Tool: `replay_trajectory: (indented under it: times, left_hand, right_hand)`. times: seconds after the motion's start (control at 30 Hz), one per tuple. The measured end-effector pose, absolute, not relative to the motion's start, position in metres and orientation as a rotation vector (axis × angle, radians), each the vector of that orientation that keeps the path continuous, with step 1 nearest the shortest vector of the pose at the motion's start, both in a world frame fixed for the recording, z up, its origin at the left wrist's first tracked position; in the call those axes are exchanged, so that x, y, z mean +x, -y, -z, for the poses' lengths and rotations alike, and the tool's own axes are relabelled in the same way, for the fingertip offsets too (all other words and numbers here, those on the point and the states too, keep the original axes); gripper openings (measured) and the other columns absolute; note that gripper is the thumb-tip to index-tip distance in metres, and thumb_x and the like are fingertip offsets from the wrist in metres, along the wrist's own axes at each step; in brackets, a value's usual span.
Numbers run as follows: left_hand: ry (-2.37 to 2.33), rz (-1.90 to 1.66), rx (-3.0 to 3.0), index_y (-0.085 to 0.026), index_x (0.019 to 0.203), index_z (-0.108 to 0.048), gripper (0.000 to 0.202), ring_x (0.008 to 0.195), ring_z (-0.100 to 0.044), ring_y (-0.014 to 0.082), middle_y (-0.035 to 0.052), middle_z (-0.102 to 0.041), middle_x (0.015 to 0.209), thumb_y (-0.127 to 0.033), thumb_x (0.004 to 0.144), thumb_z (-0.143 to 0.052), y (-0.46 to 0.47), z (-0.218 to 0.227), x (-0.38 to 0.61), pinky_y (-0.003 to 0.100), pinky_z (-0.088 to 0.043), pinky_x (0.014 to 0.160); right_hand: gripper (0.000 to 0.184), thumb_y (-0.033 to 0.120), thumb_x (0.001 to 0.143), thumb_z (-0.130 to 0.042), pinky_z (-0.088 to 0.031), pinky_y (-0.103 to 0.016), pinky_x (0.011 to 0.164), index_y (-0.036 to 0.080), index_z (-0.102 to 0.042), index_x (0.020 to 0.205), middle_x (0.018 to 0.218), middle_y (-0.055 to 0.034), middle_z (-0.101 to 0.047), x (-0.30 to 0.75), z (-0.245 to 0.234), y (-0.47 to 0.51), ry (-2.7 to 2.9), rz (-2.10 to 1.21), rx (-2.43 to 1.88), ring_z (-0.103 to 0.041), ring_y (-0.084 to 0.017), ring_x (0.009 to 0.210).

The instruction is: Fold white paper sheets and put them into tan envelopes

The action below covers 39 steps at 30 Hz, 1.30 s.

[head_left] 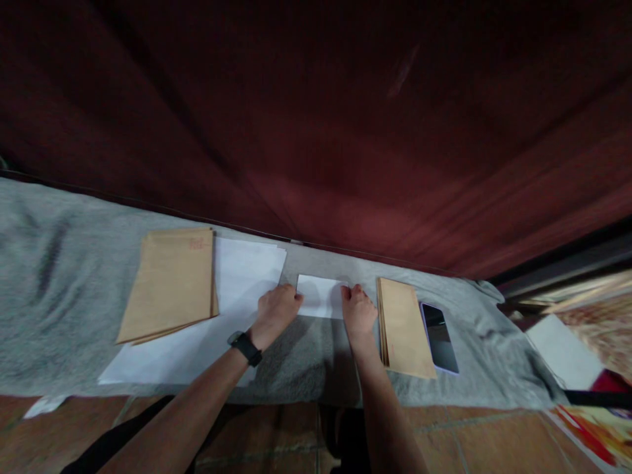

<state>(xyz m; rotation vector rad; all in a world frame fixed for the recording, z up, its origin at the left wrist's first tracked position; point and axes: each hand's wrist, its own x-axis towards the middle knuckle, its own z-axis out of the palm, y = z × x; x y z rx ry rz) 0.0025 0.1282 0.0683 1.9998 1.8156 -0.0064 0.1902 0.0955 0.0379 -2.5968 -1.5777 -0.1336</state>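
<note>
A folded white sheet of paper [320,297] lies on the grey cloth in front of me, between my two hands. My left hand [277,311] grips its left edge with the fingers curled in, a dark watch on that wrist. On the opposite edge my right hand [358,309] pinches the paper near its upper right corner. Left of my left hand are large white sheets [247,270], partly covered by a stack of brown envelopes [172,283]. Just right of my right hand sits a second pile of brown envelopes [405,329].
A phone [441,339] with a purple edge lies beside the right envelopes. Grey cloth [488,355] covers the work surface, and a dark red panel [316,164] rises behind it. A white flat item [565,352] stands at far right. Brown tiles [276,438] show below.
</note>
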Motion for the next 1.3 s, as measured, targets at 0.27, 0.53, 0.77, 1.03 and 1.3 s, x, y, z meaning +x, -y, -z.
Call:
replay_trajectory:
  times: [0.27, 0.53, 0.77, 1.03, 1.3]
  left_hand:
    - [-1.803, -0.015, 2.031, -0.017, 0.107, -0.073, 0.037, 0.109, -0.070, 0.0288, 0.0146, -0.074, 0.114, -0.037, 0.097, -0.044, -0.130, -0.064, 0.002, 0.037, -0.053, 0.089]
    - [-1.797, -0.020, 2.068, -0.017, 0.108, -0.072, 0.037, 0.109, -0.070, 0.0288, 0.0151, -0.075, 0.113, -0.038, 0.098, -0.044, -0.130, -0.062, 0.002, 0.036, -0.052, 0.090]
    - [-1.817, -0.032, 2.071, -0.016, 0.109, -0.072, 0.036, 0.108, -0.070, 0.0277, 0.0142, -0.074, 0.114, -0.035, 0.098, -0.044, -0.128, -0.062, 0.004, 0.035, -0.052, 0.090]
    - [-1.817, -0.134, 2.226, -0.011, 0.110, -0.070, 0.036, 0.104, -0.069, 0.0317, 0.0191, -0.073, 0.103, -0.030, 0.100, -0.041, -0.119, -0.064, 0.005, 0.041, -0.050, 0.091]
    - [-1.360, -0.612, 2.478, -0.015, 0.150, -0.042, 0.052, 0.143, -0.042, 0.0261, 0.0141, -0.048, 0.154, -0.035, 0.102, -0.037, -0.097, -0.040, 0.042, 0.044, -0.032, 0.119]
  right_hand:
    - [0.030, 0.031, 0.103, -0.044, -0.045, -0.038, 0.097, 0.015, -0.064, 0.119, 0.117, -0.0150, -0.068, 0.178, -0.039, -0.097, 1.664, 0.112, -2.202, -0.060, -0.027, 0.114]
    - [0.046, 0.031, 0.106, -0.037, -0.029, -0.043, 0.119, 0.013, -0.051, 0.146, 0.155, -0.0141, -0.047, 0.143, -0.014, -0.084, 1.988, 0.032, -1.918, -0.039, -0.024, 0.145]
    - [0.050, 0.036, 0.107, -0.036, -0.025, -0.052, 0.120, 0.018, -0.041, 0.154, 0.160, -0.0134, -0.039, 0.141, -0.010, -0.080, 2.023, 0.078, -2.056, -0.036, -0.028, 0.148]
    - [0.052, 0.039, 0.107, -0.035, -0.026, -0.053, 0.120, 0.019, -0.039, 0.155, 0.161, -0.0130, -0.036, 0.141, -0.010, -0.078, 2.020, 0.105, -2.076, -0.036, -0.030, 0.148]
    - [0.059, 0.024, 0.100, -0.043, -0.021, -0.052, 0.122, 0.018, -0.033, 0.158, 0.164, -0.0135, -0.030, 0.147, -0.005, -0.074, 2.154, 0.095, -2.063, -0.028, -0.030, 0.152]
